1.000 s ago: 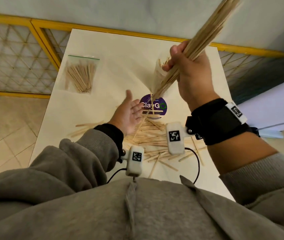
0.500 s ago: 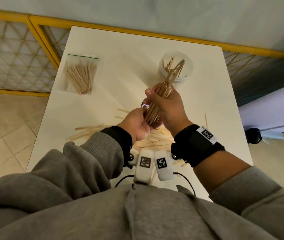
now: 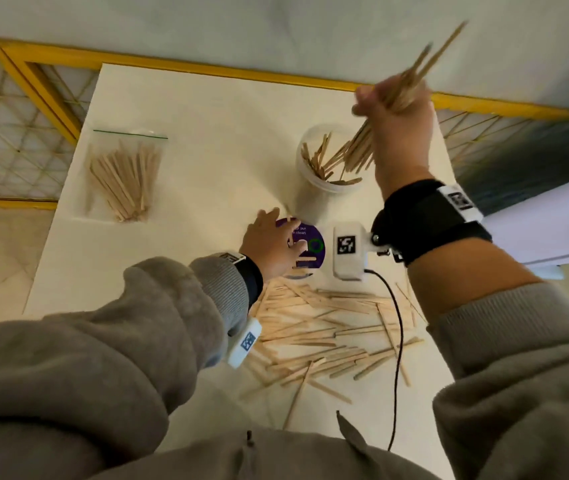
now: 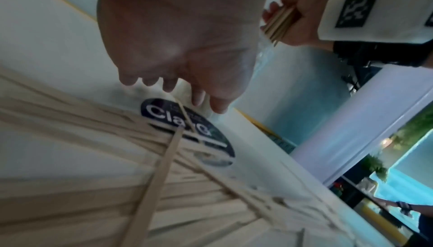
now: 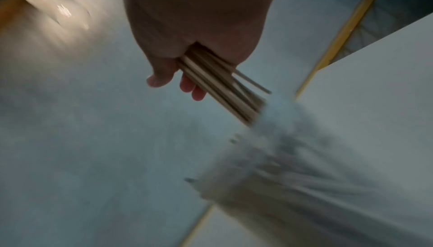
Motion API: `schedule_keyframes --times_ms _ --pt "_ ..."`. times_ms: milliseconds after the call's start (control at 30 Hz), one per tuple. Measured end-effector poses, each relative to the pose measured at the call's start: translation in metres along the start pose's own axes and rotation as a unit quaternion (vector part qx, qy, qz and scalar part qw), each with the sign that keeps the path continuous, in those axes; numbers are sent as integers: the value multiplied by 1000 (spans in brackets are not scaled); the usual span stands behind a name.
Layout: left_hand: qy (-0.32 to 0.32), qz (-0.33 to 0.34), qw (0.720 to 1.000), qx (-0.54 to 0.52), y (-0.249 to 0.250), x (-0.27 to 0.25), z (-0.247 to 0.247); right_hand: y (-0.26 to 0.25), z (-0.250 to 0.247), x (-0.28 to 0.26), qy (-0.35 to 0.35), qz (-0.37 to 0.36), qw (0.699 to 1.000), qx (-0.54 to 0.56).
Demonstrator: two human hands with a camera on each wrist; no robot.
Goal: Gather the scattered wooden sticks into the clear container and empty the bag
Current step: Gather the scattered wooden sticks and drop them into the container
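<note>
My right hand grips a bundle of wooden sticks tilted over the clear container, their lower ends at its rim; the same bundle of sticks shows in the right wrist view. Several sticks stand inside the container. My left hand is open, fingers spread, over a purple round lid on the table, holding nothing; the left hand hovers above that lid. Scattered sticks lie in a pile near the front. A clear zip bag with sticks lies at the left.
The white table has yellow railing at its left and back edges. A white cable crosses the pile. A pale board sits beyond the table's right edge.
My hands have parted. The right hand carried the stick bundle up and away to the container. The left hand let go and dropped open over the purple lid.
</note>
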State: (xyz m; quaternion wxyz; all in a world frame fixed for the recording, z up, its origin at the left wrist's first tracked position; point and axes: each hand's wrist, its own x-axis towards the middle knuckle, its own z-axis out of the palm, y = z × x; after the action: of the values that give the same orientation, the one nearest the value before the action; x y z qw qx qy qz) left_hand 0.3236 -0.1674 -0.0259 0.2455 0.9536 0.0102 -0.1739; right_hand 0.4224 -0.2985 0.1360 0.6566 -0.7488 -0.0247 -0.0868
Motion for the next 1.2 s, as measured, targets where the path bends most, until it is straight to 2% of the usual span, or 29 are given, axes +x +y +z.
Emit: schedule_keyframes --times_ms 100,200,267,333,400,433,500,600,767,833,900,967,1033,1100,1133,1200 --pt "8 57 993 104 -3 3 11 31 -14 -5 -48 14 999 16" --pt "7 101 985 142 -18 -5 21 52 -49 -20 0 10 1000 30" --pt "7 119 981 151 -28 -16 26 76 -79 -41 41 57 995 -68" --pt "4 129 981 143 -35 -29 29 121 -119 -68 38 134 962 -233" --pt "-7 128 981 147 -38 -45 30 163 -151 -99 -44 143 906 -396" --pt "-12 127 980 152 -39 -51 32 180 -159 -113 -88 137 881 -444" --pt "-19 122 980 154 -36 -65 38 191 -155 -138 -129 192 861 -452" --pt "-36 112 984 134 -23 -82 51 178 -120 -167 -200 144 851 -464" --pt "-87 121 985 84 0 -104 63 159 -79 -202 -309 94 863 -389" --pt "-100 130 985 59 -3 -113 59 145 -74 -198 -258 60 905 -332" --pt "-105 131 985 35 -14 -121 51 120 -71 -175 -142 -28 942 -304" --pt "-77 129 988 27 -27 -131 42 86 -65 -139 -47 -101 956 -272" --pt "-34 109 993 23 -43 -140 33 57 -50 -96 -15 -109 964 -241" --pt "15 66 997 25 -59 -150 24 38 -31 -59 -35 -83 961 -263" --pt "36 39 998 32 -69 -155 19 33 -21 -45 -53 -70 947 -310" --pt "56 -18 997 45 -91 -164 9 33 -4 -25 -101 -44 886 -451"
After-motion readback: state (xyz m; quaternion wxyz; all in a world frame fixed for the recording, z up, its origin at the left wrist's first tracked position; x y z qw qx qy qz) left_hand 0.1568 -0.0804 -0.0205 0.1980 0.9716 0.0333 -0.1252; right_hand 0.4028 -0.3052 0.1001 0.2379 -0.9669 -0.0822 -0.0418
